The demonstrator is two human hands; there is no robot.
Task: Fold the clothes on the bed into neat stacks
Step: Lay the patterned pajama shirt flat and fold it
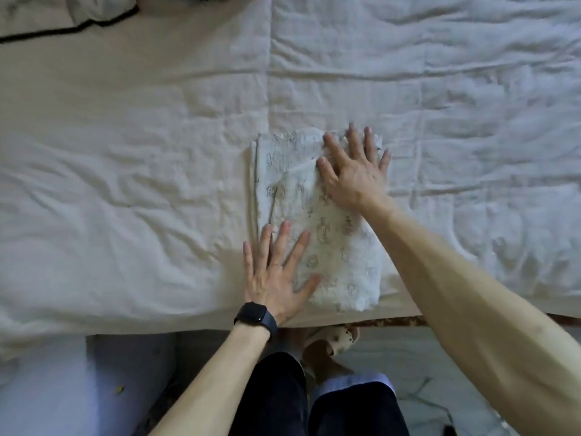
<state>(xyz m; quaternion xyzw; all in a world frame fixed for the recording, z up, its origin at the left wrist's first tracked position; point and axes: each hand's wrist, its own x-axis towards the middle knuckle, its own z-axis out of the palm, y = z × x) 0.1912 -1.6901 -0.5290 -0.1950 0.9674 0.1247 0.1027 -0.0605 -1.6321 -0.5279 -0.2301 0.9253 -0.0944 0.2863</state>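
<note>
Cotton, pale and creased, covers the bed (pixel 157 152) from edge to edge, and the printed garment (pixel 333 247) lies on it near the middle of the side where I stand, its near end almost at the mattress edge; I judge this piece close to done, since it is already doubled into a compact oblong of several layers and only wants flattening; the top layer sits a little askew on the one beneath, so the edges do not quite line up; no finished stack shows anywhere in view, so I take the job as a whole to be early; a crumpled cloth with black trim (pixel 78 17) at the far left corner looks unfolded and is probably next; the oblong's long axis runs away from me across the bed, with the upper layer leaning so that its near end drifts to the right; my right hand (pixel 355 174) lies flat, fingers spread apart, pressing the far right corner; my left hand (pixel 276 275) is equally flat and splayed, fingers on the near left edge, palm partly on the sheet; a dark watch (pixel 254 317) sits on that wrist.
</note>
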